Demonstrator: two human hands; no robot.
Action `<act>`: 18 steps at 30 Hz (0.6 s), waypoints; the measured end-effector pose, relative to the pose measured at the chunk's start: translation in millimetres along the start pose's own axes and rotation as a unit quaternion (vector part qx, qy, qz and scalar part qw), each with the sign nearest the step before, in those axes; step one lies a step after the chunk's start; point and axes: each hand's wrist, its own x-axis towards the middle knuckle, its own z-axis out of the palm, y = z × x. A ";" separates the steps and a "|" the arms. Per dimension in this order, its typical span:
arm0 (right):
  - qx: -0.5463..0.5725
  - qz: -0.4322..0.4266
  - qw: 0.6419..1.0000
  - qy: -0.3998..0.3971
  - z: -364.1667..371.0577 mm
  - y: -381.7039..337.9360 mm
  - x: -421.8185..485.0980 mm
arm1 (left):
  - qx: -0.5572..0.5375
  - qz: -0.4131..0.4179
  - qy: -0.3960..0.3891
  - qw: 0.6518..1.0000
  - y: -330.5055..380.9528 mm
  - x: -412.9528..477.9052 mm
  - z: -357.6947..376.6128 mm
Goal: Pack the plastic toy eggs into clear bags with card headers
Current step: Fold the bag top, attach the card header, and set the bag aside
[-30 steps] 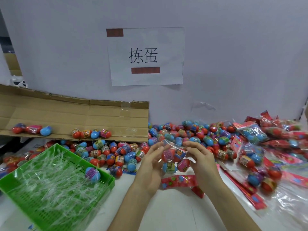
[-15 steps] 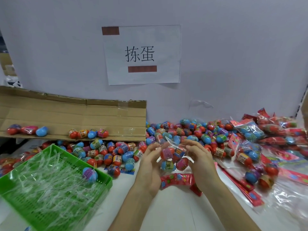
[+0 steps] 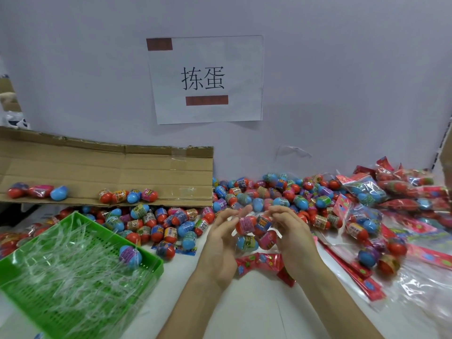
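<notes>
The right hand (image 3: pixel 293 236) has its grip pinching a clear plastic bag of red-and-blue toy eggs (image 3: pixel 247 225); the grip of the left hand (image 3: pixel 219 243) (blurred) cannot be told.

**White table crowded with eggs and bags**

The white table (image 3: pixel 256 311) carries a green basket (image 3: pixel 151 270) at the left. Loose toy eggs (image 3: pixel 269 192) are heaped along the back, packed bags (image 3: pixel 367 192) are piled at the right, and red card headers (image 3: pixel 259 261) lie at the centre.
</notes>
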 end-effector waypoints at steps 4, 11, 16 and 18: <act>0.005 0.006 1.000 0.005 1.1 1.2 1.0 | -0.004 -0.010 -0.038 0.999 -2.3 -1.7 1.9; 0.006 -0.002 1.000 -0.005 -1.5 0.5 1.5 | -0.019 -0.042 -0.051 0.998 -1.2 -2.5 5.8; 0.017 0.006 1.000 -0.005 1.5 -0.2 -0.1 | -0.025 -0.054 -0.055 0.997 2.1 -4.3 6.8; 0.028 0.005 1.000 -0.012 0.6 -0.7 0.6 | -0.045 -0.072 -0.076 0.993 3.3 -5.2 6.4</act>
